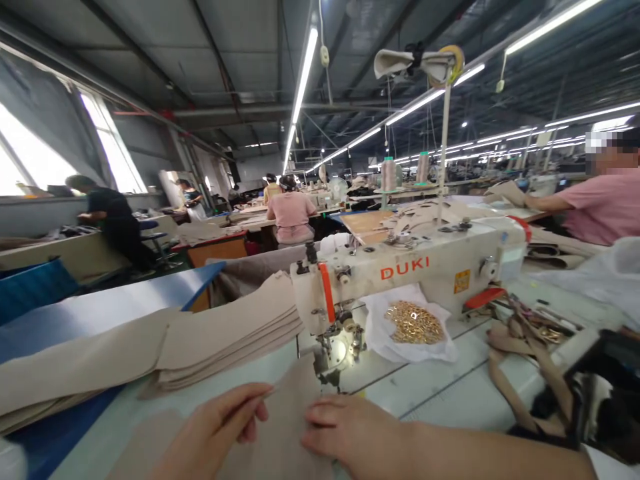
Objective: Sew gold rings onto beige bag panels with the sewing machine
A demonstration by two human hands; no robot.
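Observation:
A beige fabric piece (pixel 287 417) lies on the sewing machine table, its far end beside the needle area and presser foot (pixel 327 347). At its left edge, my left hand (pixel 225 427) is closed in a pinch, thumb and forefinger on what looks like the fabric's edge. My right hand (pixel 353 430) rests on the right side of the same piece, fingers stretched and lying on it, just in front of the machine foot. The white sewing machine (pixel 385 273) has red lettering and a lit lamp by the needle.
Left of the machine lies a stack of beige fabric pieces (pixel 225 333). Gold metal rings (pixel 415 323) sit on a white cloth bag (pixel 373 333) under the machine arm. Brown straps (pixel 515 347) lie at right. Co-workers sit ahead, including a person in pink (pixel 595 207) at right.

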